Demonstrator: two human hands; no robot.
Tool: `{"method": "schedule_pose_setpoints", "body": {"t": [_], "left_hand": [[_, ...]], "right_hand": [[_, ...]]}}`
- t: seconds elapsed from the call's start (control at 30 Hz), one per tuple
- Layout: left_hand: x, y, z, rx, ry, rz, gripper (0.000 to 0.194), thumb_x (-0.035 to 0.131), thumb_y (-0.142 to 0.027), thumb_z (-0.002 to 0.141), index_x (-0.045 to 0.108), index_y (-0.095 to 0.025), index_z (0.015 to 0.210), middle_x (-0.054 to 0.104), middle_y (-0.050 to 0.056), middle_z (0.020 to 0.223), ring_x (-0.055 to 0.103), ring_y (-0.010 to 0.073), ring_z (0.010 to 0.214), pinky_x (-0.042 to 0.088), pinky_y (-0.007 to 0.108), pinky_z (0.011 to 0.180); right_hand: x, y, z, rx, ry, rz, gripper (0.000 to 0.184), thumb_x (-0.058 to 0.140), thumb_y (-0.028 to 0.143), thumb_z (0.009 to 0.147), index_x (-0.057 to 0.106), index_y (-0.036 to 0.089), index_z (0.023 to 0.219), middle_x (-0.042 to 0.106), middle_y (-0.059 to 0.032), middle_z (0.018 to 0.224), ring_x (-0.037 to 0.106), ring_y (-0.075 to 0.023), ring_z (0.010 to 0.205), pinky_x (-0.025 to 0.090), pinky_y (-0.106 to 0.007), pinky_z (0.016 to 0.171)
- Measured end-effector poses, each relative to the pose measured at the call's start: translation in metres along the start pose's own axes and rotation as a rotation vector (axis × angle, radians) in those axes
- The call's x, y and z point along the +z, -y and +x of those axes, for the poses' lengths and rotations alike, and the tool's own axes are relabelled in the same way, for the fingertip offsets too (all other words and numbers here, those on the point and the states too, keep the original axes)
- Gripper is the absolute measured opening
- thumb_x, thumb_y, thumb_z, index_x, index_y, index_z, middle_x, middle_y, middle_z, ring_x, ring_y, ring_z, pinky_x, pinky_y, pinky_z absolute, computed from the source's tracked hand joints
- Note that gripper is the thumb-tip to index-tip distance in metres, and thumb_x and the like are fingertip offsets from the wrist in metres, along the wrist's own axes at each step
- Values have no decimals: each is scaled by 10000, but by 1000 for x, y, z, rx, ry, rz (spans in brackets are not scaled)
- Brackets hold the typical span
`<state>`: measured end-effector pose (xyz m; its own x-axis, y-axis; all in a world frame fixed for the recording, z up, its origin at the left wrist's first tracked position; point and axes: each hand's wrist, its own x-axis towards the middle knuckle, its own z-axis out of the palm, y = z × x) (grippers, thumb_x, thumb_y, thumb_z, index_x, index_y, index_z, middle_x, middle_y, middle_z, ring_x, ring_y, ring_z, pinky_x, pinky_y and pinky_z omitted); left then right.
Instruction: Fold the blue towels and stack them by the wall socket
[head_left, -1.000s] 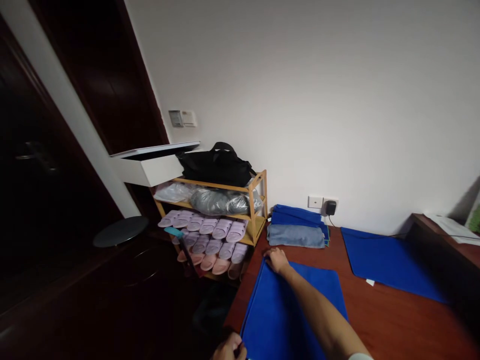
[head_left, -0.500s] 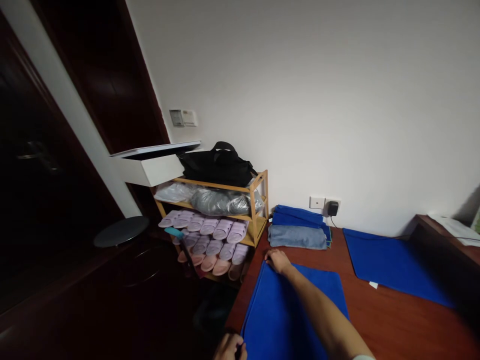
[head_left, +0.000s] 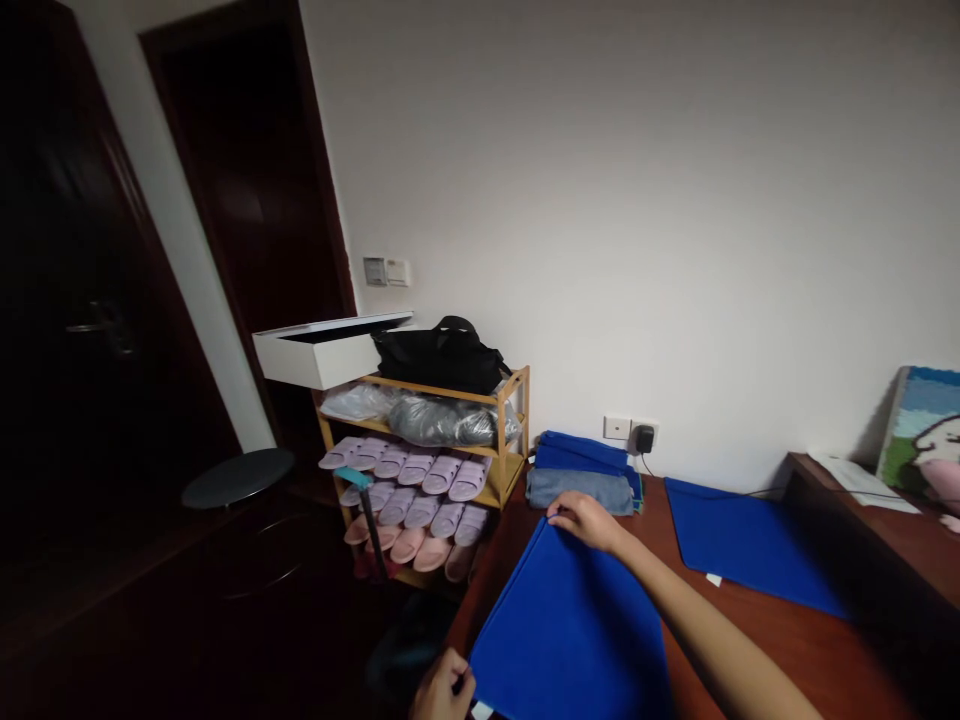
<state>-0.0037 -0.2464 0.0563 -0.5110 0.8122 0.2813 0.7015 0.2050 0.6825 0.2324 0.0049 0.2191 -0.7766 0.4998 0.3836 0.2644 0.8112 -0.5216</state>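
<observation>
A blue towel (head_left: 570,620) lies partly on the reddish-brown table (head_left: 720,640), its left edge drawn up between my two hands. My right hand (head_left: 585,520) pinches the far corner, close to a rolled grey towel (head_left: 579,491). At the near left corner, by the table's edge, my left hand (head_left: 446,685) is closed on the same towel, and a white tag shows beside it. Folded blue towels (head_left: 581,452) lie behind the grey one. Another blue towel (head_left: 750,545) is spread flat on the right.
Left of the table stands a wooden rack (head_left: 514,440) with rows of slippers (head_left: 405,462), plastic-wrapped bundles, a black bag (head_left: 442,357) and a white box (head_left: 315,360). A round stool (head_left: 240,476) is further left. A charger (head_left: 643,437) is plugged into the wall.
The towel's left edge is lifted off the table, with both hands holding its corners. My right hand has risen slightly from the table. The view has shifted a little to the right and upward.
</observation>
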Motion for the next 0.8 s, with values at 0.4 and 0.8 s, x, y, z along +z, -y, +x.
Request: {"method": "schedule_pose_setpoints", "body": {"t": [0.4, 0.8], "left_hand": [[-114, -136, 38, 337, -165, -208, 235, 635, -511, 779, 671, -286, 723, 799, -3, 810, 740, 187, 713, 611, 276, 748], [-171, -269, 55, 624, 92, -123, 266, 560, -482, 903, 734, -279, 906, 813, -14, 914, 759, 207, 881, 579, 283, 822]], "right_hand": [[-132, 63, -129, 72, -301, 86, 377, 610, 590, 975, 762, 270, 1103, 757, -64, 1074, 694, -227, 1003, 543, -358, 929], [-193, 99, -218, 241, -595, 51, 441, 646, 658, 904, 775, 240, 959, 786, -67, 954, 716, -237, 905, 562, -345, 797]]}}
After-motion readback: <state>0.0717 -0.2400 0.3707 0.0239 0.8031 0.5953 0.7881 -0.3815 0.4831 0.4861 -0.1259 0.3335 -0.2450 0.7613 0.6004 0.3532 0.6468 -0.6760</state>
